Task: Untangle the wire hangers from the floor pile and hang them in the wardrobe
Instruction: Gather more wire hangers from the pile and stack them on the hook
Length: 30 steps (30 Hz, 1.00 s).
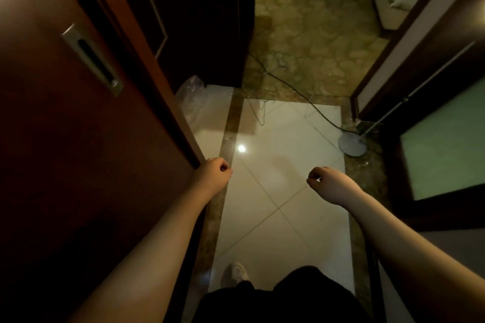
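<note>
Head view, dim and wide-angled: much is lost to shadow, and the wardrobe's (199, 21) interior is seen only as a dark opening at far left centre, with nothing inside it made out. The wire hangers (258, 110) are barely discernible, thin pale lines lying on the floor (283, 217) at the far edge of the glossy white tiles, where a brown marbled border is met; how many there are, or whether they are tangled, cannot be told. They lie well beyond both hands, slightly nearer the left one. The left hand (214, 174) is held close to the edge of a reddish wooden sliding door (65, 139) with a recessed metal handle, fingers curled in with nothing seen between them. The right hand (330, 182) is likewise loosely curled, thumb and fingertips close together, holding nothing visible. A crumpled clear plastic bag (190, 97) lies left of the hangers. A dark cable (309, 102) runs across the floor to a round grey stand base (351, 144) at right. A white shoe (237, 271) is partly cut off by dark clothing.
</note>
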{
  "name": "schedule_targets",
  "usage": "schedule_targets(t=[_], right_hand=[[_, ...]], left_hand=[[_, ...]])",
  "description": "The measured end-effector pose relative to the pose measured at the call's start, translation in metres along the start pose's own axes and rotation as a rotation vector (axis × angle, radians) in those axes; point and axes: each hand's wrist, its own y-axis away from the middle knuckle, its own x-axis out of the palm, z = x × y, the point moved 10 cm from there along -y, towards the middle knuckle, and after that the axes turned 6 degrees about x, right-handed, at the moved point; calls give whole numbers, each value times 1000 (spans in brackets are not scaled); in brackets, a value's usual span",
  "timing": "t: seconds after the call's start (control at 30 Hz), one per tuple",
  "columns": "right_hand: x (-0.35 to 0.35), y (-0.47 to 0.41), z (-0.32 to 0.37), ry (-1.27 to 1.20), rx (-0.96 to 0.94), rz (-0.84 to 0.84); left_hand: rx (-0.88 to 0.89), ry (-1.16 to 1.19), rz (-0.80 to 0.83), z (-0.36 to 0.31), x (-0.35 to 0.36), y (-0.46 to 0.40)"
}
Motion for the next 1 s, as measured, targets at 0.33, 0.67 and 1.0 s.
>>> schedule_targets(t=[0.33,0.67,1.0], right_hand=[[-71,-177,-59,-111,65,41],[-141,-366,-127,-78,117,197],[-156,-553,-137,-93,190,300]], left_hand=[[53,-80,111,-94,30,-205],[-91,-16,103,-152,36,-391],[-119,-41,193,-146,68,-587]])
